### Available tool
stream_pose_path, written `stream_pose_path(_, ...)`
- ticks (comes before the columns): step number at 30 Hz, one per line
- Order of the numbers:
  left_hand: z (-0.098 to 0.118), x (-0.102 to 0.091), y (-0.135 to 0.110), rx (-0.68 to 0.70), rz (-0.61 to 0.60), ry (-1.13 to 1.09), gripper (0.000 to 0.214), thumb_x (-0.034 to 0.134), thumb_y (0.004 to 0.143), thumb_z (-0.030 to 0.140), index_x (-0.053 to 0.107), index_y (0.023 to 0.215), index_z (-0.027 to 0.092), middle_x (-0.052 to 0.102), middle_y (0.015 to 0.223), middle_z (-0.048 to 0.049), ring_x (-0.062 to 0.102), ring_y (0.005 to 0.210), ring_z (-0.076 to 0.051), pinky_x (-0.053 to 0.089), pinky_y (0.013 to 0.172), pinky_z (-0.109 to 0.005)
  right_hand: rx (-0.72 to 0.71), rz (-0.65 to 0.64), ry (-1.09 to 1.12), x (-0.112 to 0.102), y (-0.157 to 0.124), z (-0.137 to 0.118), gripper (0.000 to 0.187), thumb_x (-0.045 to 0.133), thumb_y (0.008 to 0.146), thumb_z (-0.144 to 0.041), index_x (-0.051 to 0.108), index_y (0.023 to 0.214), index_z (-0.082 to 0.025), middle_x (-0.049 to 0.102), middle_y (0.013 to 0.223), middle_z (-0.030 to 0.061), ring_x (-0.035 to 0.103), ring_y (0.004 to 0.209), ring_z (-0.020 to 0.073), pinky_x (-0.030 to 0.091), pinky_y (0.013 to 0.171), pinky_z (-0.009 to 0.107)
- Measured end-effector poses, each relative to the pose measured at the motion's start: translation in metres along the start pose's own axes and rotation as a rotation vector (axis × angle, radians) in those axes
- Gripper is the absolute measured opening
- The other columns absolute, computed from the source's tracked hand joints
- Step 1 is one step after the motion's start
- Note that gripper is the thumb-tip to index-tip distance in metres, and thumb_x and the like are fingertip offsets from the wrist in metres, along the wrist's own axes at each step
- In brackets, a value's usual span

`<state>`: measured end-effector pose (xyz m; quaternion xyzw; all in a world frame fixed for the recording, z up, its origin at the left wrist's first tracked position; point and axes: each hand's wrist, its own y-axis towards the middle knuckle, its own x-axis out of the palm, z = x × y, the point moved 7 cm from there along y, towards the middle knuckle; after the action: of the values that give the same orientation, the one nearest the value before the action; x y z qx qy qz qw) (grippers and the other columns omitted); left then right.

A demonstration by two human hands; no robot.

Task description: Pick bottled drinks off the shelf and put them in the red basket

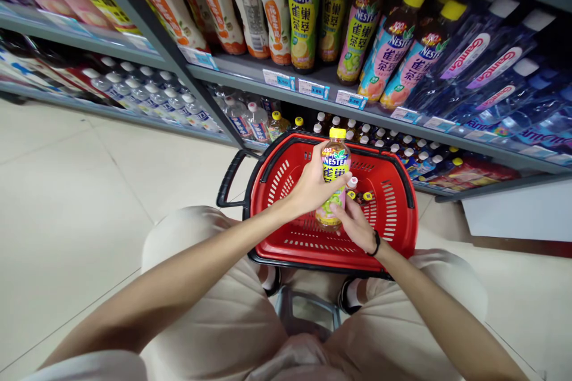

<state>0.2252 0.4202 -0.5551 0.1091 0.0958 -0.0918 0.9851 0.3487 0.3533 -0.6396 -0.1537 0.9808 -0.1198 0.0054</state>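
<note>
A Nestea bottle point(335, 161) with a yellow cap stands nearly upright in my two hands, above a red shopping basket point(268, 232). My left hand point(313, 181) wraps round its upper and middle part, the thumb across the label. Lower down, my right hand point(355, 223) grips the bottle near its base; a black band circles that wrist. Beneath, inside the basket, are a bottle with a white cap point(353, 183) and two bottles with yellow caps point(367, 196), partly hidden by my hands and the held bottle.
Ahead, a grey shelf point(268, 80) carries several Nestea bottles point(304, 12), orange-labelled white bottles point(277, 12) and clear water bottles point(491, 65). More bottles fill the lower shelf. The basket's black handle point(223, 181) sticks out left. My knees flank the basket; a grey stool point(308, 309) is below.
</note>
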Motion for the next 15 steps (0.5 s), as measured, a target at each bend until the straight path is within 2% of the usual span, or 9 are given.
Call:
stream_pose_path(6,-0.0014,0.0007,-0.0004,0.003,0.001,-0.027,0.077,0.076,0.087,0.037,0.036,0.150,0.017,0.071,0.116,-0.0100,0.071,0.097,-0.024,0.057,0.086,-0.040,-0.016,0.000,0.009,0.0001,0.0001,-0.0007,0.062,0.073,0.092,-0.062,0.058,0.137,-0.023,0.072,0.111,0.0062,0.054,0.056,0.0122,0.051,0.042,0.026)
stream_pose_path(15,-0.0024,0.0014,-0.0005,-0.017,-0.005,-0.023,0.077,0.076,0.087,0.037,0.036,0.149,0.016,0.071,0.114,-0.0095,0.071,0.093,-0.023,0.057,0.084,-0.038,-0.022,0.000,0.004,0.0014,-0.0006,-0.0041,0.063,0.071,0.093,-0.063,0.058,0.138,-0.021,0.073,0.110,0.0066,0.055,0.055,0.0127,0.051,0.043,0.028)
